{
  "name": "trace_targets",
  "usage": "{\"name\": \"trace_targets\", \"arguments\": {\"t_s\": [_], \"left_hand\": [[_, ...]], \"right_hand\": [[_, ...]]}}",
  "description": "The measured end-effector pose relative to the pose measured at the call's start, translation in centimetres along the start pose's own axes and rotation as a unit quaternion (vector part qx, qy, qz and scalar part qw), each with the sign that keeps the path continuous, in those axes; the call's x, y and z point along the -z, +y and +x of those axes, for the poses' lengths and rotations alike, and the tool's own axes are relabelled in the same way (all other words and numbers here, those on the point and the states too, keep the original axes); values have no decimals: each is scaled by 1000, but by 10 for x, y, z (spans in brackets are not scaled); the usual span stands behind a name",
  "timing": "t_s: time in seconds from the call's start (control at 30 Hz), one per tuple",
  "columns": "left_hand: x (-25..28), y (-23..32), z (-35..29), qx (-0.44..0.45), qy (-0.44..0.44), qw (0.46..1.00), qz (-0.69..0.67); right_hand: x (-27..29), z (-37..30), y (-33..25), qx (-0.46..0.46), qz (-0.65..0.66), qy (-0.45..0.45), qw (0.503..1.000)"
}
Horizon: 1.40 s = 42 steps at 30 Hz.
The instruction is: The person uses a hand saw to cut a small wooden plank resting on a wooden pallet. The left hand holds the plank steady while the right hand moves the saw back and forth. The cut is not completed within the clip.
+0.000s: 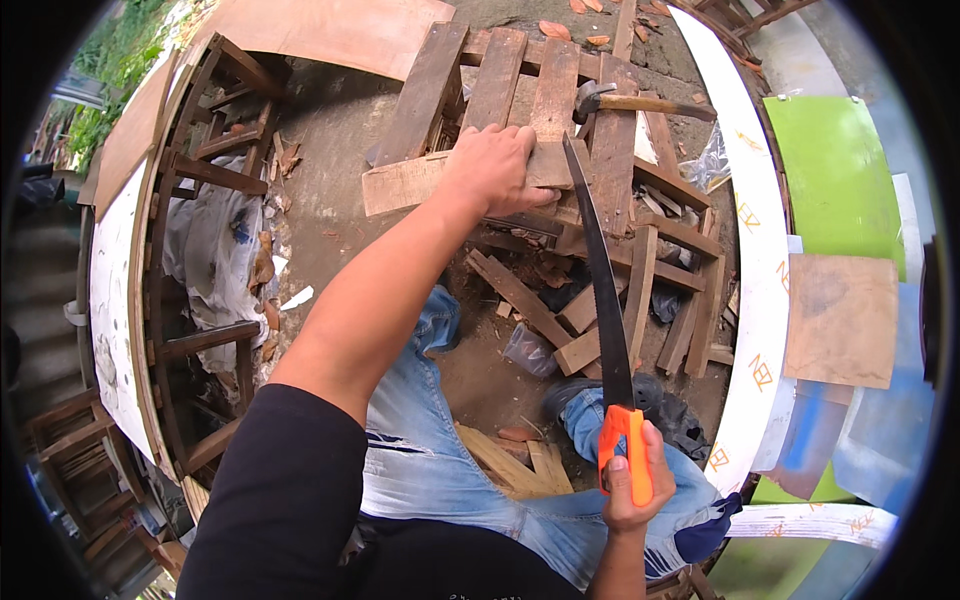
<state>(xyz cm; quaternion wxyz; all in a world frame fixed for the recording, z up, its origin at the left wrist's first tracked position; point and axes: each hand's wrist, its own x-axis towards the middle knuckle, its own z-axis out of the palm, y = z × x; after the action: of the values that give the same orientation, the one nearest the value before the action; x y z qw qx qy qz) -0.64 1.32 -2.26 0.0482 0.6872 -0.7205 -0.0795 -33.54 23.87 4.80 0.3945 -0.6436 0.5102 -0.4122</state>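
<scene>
My left hand (492,172) is closed over a light wooden board (402,184), which lies crosswise on a rough stand of brown planks (492,82). The fingers grip the board's far edge and the thumb rests along its near side. In my right hand (636,478) is a handsaw (606,280) with an orange handle and a long dark blade. Its tip points away from me and reaches the board's right end; whether the teeth touch the wood I cannot tell. A hammer (650,104) with a wooden handle lies on the planks beyond the saw tip.
Loose wood offcuts (520,298) and a clear plastic cup (530,352) lie on the ground below the stand. A wooden frame (215,170) stands at the left. A long white panel (745,250) runs along the right, beside a green sheet (835,170) and a brown board (840,320).
</scene>
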Motion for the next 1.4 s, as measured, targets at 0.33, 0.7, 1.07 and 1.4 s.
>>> {"name": "trace_targets", "arguments": {"t_s": [0.33,0.7,1.07,1.4], "left_hand": [[5,-3,4,-11,-3,1000,10],[2,0,0,-13,-4,1000,20],[6,-3,4,-7,-21,1000,5],[4,-3,-1,-20,-7,1000,-10]], "right_hand": [[-67,120,33,25,1,-14,1000],[-30,67,0,31,25,-2,999],[-41,66,15,-30,9,-13,999],[-68,119,21,33,-33,-7,999]]}}
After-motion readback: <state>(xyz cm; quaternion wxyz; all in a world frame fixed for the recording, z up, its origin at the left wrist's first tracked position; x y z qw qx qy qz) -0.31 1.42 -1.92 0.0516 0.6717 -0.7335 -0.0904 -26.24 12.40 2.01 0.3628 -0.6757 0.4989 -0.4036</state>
